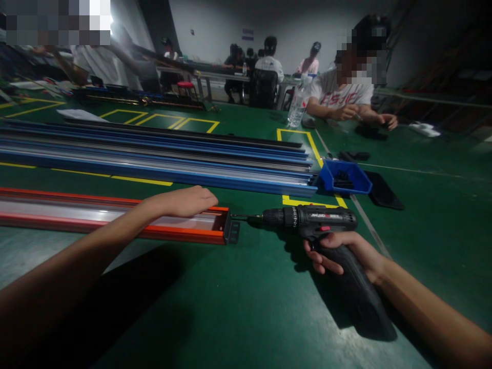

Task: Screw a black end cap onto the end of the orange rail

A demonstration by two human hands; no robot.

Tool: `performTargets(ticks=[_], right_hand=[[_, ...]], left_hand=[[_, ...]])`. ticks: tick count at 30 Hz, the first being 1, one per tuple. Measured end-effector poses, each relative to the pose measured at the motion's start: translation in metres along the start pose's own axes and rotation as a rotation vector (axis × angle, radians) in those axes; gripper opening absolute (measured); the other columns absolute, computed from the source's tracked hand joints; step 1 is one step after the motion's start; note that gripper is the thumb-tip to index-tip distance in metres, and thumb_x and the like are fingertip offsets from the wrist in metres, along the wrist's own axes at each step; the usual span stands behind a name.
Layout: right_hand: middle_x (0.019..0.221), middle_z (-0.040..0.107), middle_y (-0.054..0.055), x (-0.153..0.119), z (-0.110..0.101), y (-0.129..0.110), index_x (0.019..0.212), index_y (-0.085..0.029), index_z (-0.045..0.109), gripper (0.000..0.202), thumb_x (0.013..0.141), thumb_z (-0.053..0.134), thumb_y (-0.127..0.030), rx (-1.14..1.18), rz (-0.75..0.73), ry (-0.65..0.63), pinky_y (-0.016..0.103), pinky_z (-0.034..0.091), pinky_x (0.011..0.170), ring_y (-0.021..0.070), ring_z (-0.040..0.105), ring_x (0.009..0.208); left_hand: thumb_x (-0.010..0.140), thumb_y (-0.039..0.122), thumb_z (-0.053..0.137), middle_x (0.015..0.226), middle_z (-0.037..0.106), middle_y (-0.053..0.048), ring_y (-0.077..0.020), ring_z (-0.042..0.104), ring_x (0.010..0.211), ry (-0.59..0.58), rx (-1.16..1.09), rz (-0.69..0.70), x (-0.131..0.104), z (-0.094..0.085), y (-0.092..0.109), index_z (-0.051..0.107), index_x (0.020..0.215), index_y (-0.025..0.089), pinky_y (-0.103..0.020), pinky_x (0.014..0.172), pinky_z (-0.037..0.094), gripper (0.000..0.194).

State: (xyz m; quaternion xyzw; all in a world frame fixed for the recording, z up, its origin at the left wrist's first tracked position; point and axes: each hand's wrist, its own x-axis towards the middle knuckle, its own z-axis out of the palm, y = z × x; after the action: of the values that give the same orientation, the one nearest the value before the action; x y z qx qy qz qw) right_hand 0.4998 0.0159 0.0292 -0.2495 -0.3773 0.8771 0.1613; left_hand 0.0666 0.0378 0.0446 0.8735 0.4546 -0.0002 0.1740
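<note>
A long orange metal channel lies across the near left of the green table, with a black end cap at its right end. My left hand rests over its far rail near that end, closed on the channel; the fingertips are partly hidden. In my right hand is a black cordless drill, fingers wrapped round its handle and the index finger near the trigger. The drill lies level, its long thin bit pointing left and reaching the end cap. Whether the tip sits in a screw cannot be made out.
Several blue and black metal channels lie side by side behind. At their right ends stands a blue bin holding small black parts. A dark flat pad, a water bottle and a seated co-worker are farther back.
</note>
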Motion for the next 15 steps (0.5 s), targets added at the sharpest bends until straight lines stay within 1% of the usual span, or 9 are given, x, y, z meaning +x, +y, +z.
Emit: performTargets(ticks=[6, 11, 15], right_hand=[[0.078, 0.068, 0.005, 0.0008, 0.0002, -0.0001, 0.104, -0.005, 0.077, 0.029, 0.089, 0.065, -0.026, 0.011, -0.003, -0.019, 0.024, 0.054, 0.073, 0.0072, 0.055, 0.052], [0.076, 0.068, 0.006, 0.0018, -0.0008, 0.0006, 0.104, -0.005, 0.077, 0.029, 0.089, 0.064, -0.025, 0.022, -0.006, -0.016, 0.024, 0.054, 0.072, 0.0067, 0.053, 0.05], [0.077, 0.069, 0.006, 0.0019, 0.0001, 0.0001, 0.104, -0.005, 0.078, 0.029, 0.088, 0.065, -0.025, 0.023, -0.008, -0.022, 0.024, 0.055, 0.071, 0.0065, 0.053, 0.05]], left_hand=[[0.103, 0.024, 0.03, 0.066, 0.054, -0.001, -0.016, 0.05, 0.063, -0.015, 0.013, -0.022, 0.001, 0.0003, 0.0007, 0.046, 0.067, 0.021, -0.029, 0.063, 0.038, 0.039], [0.1, 0.022, 0.032, 0.067, 0.056, -0.002, -0.0169, 0.05, 0.064, -0.023, 0.041, 0.015, 0.0011, -0.0003, 0.0008, 0.046, 0.068, 0.021, -0.03, 0.063, 0.038, 0.034], [0.102, 0.025, 0.029, 0.066, 0.054, -0.002, -0.0168, 0.049, 0.062, -0.021, 0.018, 0.0, 0.0009, -0.0006, 0.0007, 0.046, 0.067, 0.021, -0.03, 0.063, 0.037, 0.038]])
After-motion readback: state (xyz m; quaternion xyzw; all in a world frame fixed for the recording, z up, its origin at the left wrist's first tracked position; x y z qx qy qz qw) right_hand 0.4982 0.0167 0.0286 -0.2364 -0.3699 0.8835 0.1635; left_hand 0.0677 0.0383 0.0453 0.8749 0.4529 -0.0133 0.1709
